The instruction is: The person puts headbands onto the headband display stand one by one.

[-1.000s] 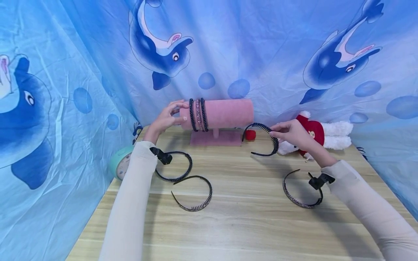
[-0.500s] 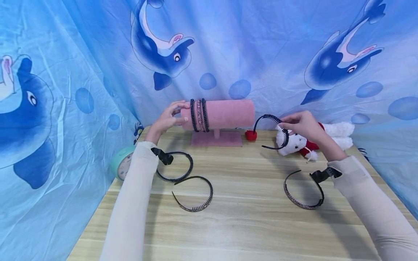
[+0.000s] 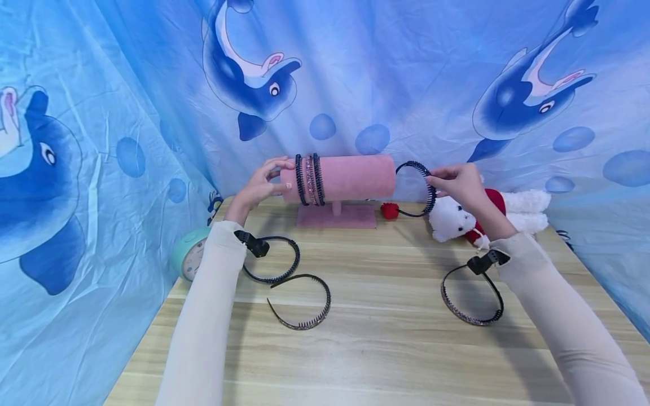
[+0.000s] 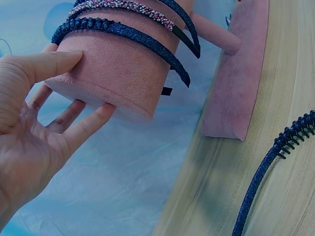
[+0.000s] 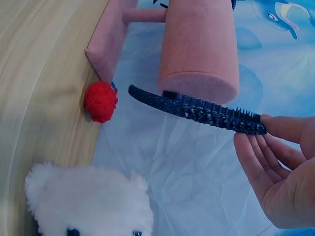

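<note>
My left hand (image 3: 261,183) grips the left end of the pink padded roll (image 3: 358,176) of a headband stand, thumb on its side and fingers at its end face. Two dark headbands and a glittery pink headband (image 4: 123,7) sit round the roll near that hand. My right hand (image 3: 457,183) pinches another dark toothed headband (image 5: 206,114) between thumb and fingers. This headband is held up beside the roll's right end, its open side toward the roll. In the right wrist view its ends lie close to the end face; whether they touch, I cannot tell.
On the wooden table lie a dark headband (image 3: 293,265) and a glittery headband (image 3: 327,304) at left, and another glittery headband (image 3: 472,320) at right. A mint clock (image 3: 189,254), a red ball (image 3: 390,211) and a white plush toy (image 3: 449,220) stand around. Blue curtain hangs behind.
My right hand has moved the headband right, then back left and turned it, so its open side now faces the roll's end. My left hand has stayed on the roll.
</note>
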Tool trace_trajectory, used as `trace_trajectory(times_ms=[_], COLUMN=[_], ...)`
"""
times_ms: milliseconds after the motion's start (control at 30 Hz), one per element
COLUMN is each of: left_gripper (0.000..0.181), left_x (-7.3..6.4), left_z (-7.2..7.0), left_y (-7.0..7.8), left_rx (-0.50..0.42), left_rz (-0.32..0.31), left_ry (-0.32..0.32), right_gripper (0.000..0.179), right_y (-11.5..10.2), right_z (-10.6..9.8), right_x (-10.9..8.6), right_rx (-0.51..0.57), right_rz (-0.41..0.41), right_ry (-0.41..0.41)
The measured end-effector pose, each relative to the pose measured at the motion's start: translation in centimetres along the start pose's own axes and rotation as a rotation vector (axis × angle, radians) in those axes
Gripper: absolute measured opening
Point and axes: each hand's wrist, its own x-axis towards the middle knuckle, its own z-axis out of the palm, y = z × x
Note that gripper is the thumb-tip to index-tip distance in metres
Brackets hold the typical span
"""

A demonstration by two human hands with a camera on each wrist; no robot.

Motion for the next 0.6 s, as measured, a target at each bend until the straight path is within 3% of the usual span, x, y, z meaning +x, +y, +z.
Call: trace_trajectory(times_ms=[200, 600], left_gripper=[0.051, 0.050], left_x=[-0.1, 0.0], left_z=[-0.1, 0.0], left_y=[0.0, -0.1], left_rx=[0.018, -0.017], left_rz=[-0.004, -0.010], left_ry=[0.003, 0.003], right_gripper=[0.042, 0.050], right_y=[0.0, 0.4], right_z=[1.0, 2.0], right_x=[1.1, 2.4], right_rx=[0.083, 0.248], right_rz=[0.045, 0.057], right_ry=[0.022, -0.078])
